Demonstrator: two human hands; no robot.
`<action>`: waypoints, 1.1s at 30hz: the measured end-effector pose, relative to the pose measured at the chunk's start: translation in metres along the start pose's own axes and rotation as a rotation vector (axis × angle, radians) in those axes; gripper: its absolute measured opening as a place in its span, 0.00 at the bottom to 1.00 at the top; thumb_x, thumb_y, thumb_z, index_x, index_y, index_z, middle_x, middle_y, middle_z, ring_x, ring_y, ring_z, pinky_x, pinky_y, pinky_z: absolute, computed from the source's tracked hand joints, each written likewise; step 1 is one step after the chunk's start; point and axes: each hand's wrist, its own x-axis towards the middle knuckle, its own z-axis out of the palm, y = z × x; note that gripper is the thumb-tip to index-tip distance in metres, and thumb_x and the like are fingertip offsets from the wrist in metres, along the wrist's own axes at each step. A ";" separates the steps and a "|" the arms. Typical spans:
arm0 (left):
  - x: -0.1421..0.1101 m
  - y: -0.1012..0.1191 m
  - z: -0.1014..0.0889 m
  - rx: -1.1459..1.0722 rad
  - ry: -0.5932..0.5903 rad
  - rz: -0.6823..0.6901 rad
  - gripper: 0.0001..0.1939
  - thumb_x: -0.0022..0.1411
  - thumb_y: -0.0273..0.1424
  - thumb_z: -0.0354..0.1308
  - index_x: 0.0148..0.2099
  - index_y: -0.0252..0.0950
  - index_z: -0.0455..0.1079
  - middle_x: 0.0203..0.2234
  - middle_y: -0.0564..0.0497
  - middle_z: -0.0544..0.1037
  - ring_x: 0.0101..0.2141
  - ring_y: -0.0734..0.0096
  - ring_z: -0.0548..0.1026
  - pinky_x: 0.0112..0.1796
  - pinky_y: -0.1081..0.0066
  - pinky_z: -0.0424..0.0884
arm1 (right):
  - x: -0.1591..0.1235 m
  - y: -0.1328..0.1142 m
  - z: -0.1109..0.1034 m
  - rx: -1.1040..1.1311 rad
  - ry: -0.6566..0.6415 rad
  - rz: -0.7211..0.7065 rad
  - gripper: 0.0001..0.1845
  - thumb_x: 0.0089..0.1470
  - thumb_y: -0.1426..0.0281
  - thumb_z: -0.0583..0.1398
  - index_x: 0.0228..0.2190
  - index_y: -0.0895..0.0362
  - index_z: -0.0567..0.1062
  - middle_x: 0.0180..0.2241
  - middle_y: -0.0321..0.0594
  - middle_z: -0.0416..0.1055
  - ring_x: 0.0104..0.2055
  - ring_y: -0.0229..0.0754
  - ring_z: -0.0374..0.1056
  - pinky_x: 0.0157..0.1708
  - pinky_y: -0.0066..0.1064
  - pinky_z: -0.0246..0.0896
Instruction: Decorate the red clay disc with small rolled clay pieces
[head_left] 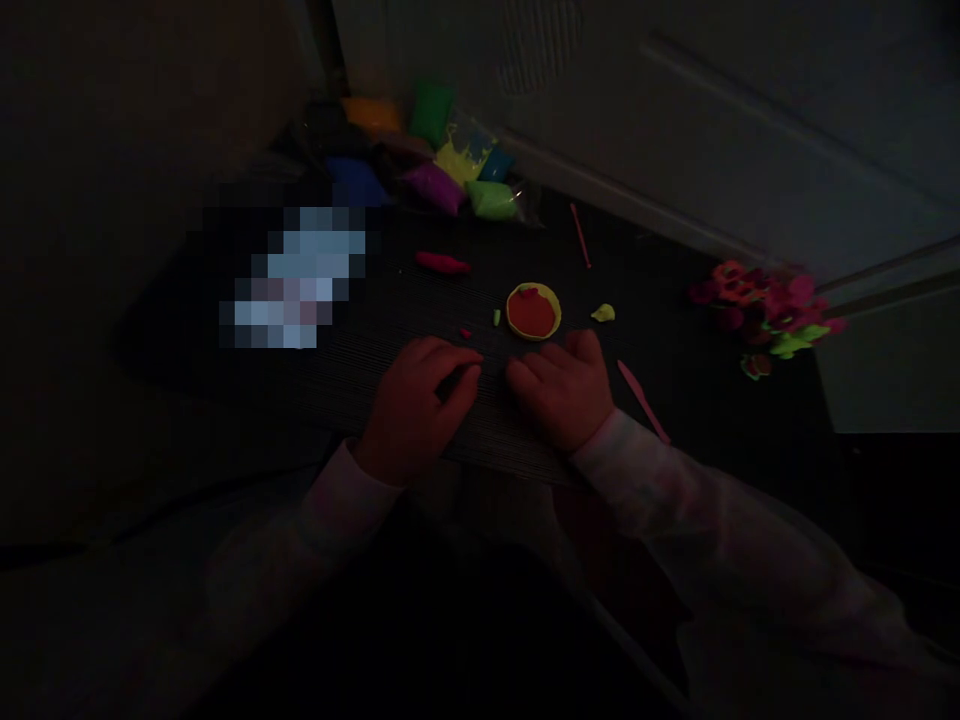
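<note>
My left hand (416,405) is over the dark table with thumb and forefinger tips brought together. Anything between them is too small or dark to make out. Close by, my right hand (564,388) is closed, its fingers curled under, so what it may hold is hidden. Just beyond it lies a shallow yellow clay dish (556,325) with a red-orange filling (531,318) and small red and green bits on top. A small green clay piece (496,317) rests left of the dish. A tiny red clay bit (466,333) lies beyond my left fingertips.
Bags of coloured clay (435,185) lie at the back. A red clay roll (442,263), a thin pink stick (581,237), a yellow clay lump (603,313) and a pink plastic knife (643,402) are spread about. Colourful flower-like pieces (772,310) stand right; a blurred bright screen (300,280) left.
</note>
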 end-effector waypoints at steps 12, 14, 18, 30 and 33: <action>-0.001 -0.003 0.000 -0.056 0.030 -0.009 0.09 0.57 0.28 0.50 0.38 0.31 0.69 0.31 0.49 0.72 0.36 0.70 0.70 0.39 0.69 0.66 | 0.003 -0.005 0.000 0.027 0.021 -0.043 0.13 0.52 0.76 0.49 0.20 0.55 0.67 0.16 0.31 0.63 0.23 0.36 0.52 0.31 0.35 0.40; -0.001 -0.002 0.000 -0.056 0.030 -0.016 0.09 0.57 0.28 0.50 0.38 0.31 0.69 0.31 0.49 0.72 0.35 0.70 0.70 0.38 0.69 0.66 | 0.003 -0.007 -0.001 0.042 0.025 -0.074 0.12 0.52 0.76 0.50 0.21 0.54 0.67 0.17 0.30 0.64 0.23 0.36 0.52 0.31 0.34 0.40; -0.001 -0.002 0.000 -0.049 0.027 -0.016 0.09 0.57 0.28 0.50 0.38 0.31 0.69 0.31 0.49 0.72 0.35 0.70 0.70 0.39 0.69 0.66 | 0.004 -0.006 -0.001 0.027 0.021 -0.022 0.13 0.53 0.76 0.49 0.20 0.55 0.67 0.16 0.32 0.63 0.23 0.36 0.52 0.32 0.35 0.40; -0.002 -0.003 -0.001 -0.077 0.051 -0.052 0.09 0.57 0.27 0.50 0.40 0.32 0.68 0.31 0.50 0.72 0.34 0.72 0.69 0.37 0.72 0.65 | 0.004 -0.010 0.000 0.072 0.021 -0.046 0.12 0.52 0.75 0.51 0.20 0.55 0.67 0.16 0.31 0.62 0.23 0.35 0.52 0.32 0.34 0.40; -0.002 -0.004 -0.002 -0.080 0.056 -0.069 0.09 0.57 0.27 0.50 0.40 0.32 0.68 0.32 0.50 0.72 0.34 0.73 0.69 0.37 0.73 0.65 | 0.003 -0.008 0.001 0.073 0.021 -0.036 0.11 0.52 0.75 0.51 0.21 0.55 0.68 0.16 0.31 0.63 0.24 0.35 0.51 0.32 0.34 0.39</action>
